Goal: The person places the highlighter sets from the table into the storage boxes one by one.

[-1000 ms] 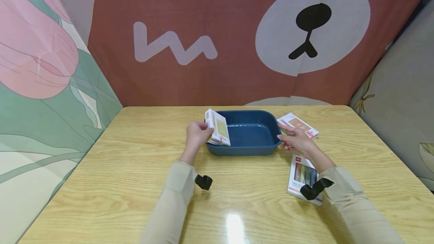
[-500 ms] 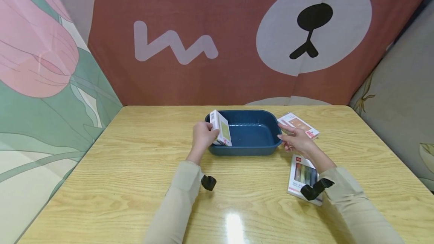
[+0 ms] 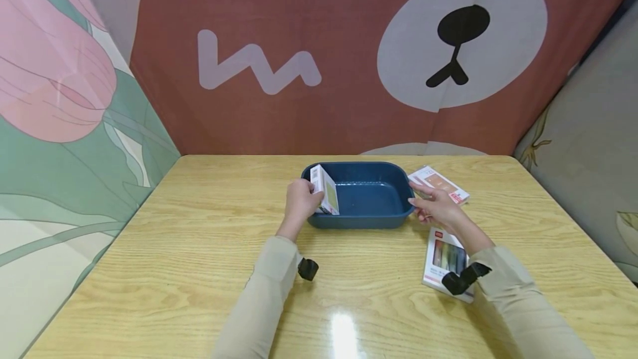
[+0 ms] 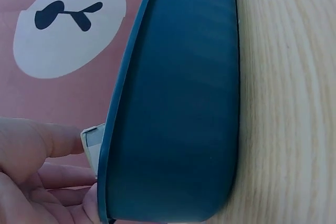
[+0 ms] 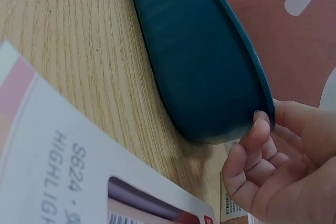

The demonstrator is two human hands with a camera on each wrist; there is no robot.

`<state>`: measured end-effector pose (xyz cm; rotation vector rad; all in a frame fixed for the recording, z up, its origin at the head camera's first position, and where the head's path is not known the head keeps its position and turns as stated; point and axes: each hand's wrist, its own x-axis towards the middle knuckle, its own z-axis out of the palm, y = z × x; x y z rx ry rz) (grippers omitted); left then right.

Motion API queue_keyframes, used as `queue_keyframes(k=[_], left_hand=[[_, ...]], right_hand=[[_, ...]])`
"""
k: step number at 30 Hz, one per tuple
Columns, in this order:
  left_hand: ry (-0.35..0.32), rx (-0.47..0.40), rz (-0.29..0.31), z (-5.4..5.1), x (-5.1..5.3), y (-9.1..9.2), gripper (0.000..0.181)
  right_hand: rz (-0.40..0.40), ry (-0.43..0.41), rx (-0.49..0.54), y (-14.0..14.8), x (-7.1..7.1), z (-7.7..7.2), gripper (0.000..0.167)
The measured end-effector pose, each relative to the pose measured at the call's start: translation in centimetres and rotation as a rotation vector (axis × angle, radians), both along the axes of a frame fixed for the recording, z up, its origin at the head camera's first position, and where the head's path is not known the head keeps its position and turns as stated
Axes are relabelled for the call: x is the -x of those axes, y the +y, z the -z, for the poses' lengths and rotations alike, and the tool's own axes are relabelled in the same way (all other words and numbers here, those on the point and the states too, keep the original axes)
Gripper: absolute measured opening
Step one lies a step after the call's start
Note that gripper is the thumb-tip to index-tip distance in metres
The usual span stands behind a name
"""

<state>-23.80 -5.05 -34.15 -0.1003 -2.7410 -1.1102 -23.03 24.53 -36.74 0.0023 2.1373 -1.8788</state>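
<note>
A dark blue plastic bin [image 3: 359, 222] stands lengthwise near the back of the table. My left hand [image 3: 301, 202] grips a small white box with a yellow-green panel [image 3: 329, 194], thumb on its near side. That box leans inside the bin's left end, its lower part behind the front wall; in the left wrist view only a corner of the box [image 4: 93, 139] shows above the rim. At the bin's right end, my right hand [image 3: 438, 208] pinches the rim between thumb and fingers, as the right wrist view shows.
A white box with an orange panel [image 3: 441, 183] lies behind my right hand. Nearer, partly under my right wrist, lies a white windowed highlighter box [image 3: 446, 262]. Both rest on the wooden table [image 3: 199, 237]. A printed cloth [image 3: 279, 121] hangs behind the table.
My left hand has moved right and slightly lowered the white box into the bin's left end. The box stands a little steeper now. My right hand has kept its place on the rim.
</note>
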Motion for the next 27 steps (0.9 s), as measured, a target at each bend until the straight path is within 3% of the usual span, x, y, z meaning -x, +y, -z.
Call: queue_keyframes(k=[4, 9, 14, 20, 27], left_hand=[[0.018, 0.107, 0.011, -0.10, 0.00, 0.20, 0.050], [0.015, 0.268, -0.072, -0.21, -0.10, 0.44, 0.048], [0.008, 0.321, -0.135, -0.17, -0.22, 0.39, 0.047], [0.082, 0.402, -0.146, 0.01, -0.27, 0.20, 0.047], [0.078, 0.464, -0.157, 0.37, -0.23, -0.03, 0.040]], right_hand=[[0.003, 0.000, -0.007, -0.06, 0.01, -0.04, 0.058], [-0.006, 0.004, 0.003, -0.03, -0.07, -0.04, 0.060], [-0.005, 0.009, -0.002, -0.01, -0.20, -0.14, 0.060], [-0.007, 0.007, -0.019, 0.01, -0.21, -0.21, 0.061], [-0.014, 0.002, 0.012, -0.11, -0.29, -0.25, 0.061]])
